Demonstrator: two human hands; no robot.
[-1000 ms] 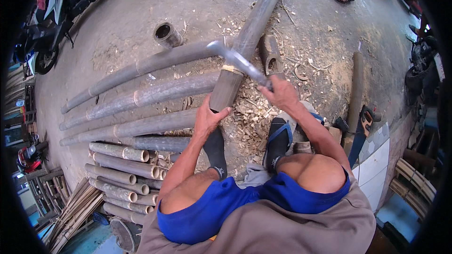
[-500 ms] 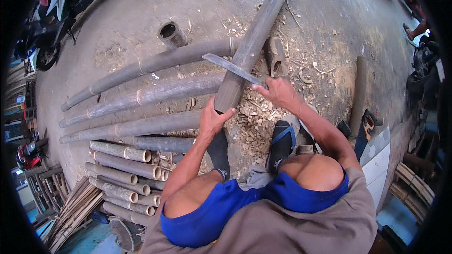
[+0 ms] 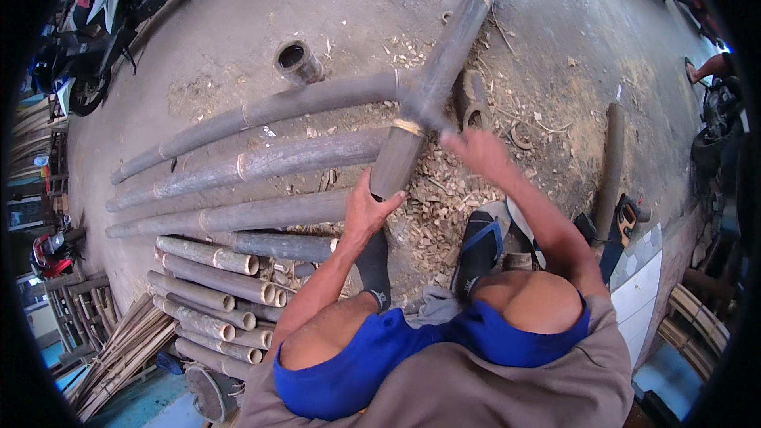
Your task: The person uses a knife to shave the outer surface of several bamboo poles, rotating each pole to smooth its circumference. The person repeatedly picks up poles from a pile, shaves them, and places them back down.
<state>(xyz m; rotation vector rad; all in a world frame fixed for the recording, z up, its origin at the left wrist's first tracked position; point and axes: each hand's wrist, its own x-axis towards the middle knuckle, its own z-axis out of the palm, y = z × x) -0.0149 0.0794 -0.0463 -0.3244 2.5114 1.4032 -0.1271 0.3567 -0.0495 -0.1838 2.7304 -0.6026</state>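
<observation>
Left of your left hand (image 3: 368, 210): three long bamboo poles (image 3: 277, 158), blocking low passage. Just beyond your right hand (image 3: 482, 155): one hollow bamboo piece (image 3: 472, 93), obstructing. Right of your right-hand grip: passage above the floor (image 3: 569, 154), as far as a lone pole (image 3: 611, 160).

A: The left hand (image 3: 366, 210) clasps the near end of a long grey bamboo pole (image 3: 453, 47), thumb by the cut rim!
B: And the right hand (image 3: 483, 157) grips a blade (image 3: 433, 116), all blur, angled over that pole near its pale ring (image 3: 408, 126).
A: Around them on the floor (image 3: 214, 40)?
B: Wood chips (image 3: 434, 214) scattered beside the pole's end, and three long poles (image 3: 301, 156) stretching toward the floor's left edge.
A: Nearer, short bamboo sections (image 3: 208, 280) in a stack, hollow ends facing right.
B: By the floor's right edge, next to white tiles (image 3: 640, 285), a handsaw (image 3: 628, 221). Far left corner, a motorcycle (image 3: 99, 55)!
</observation>
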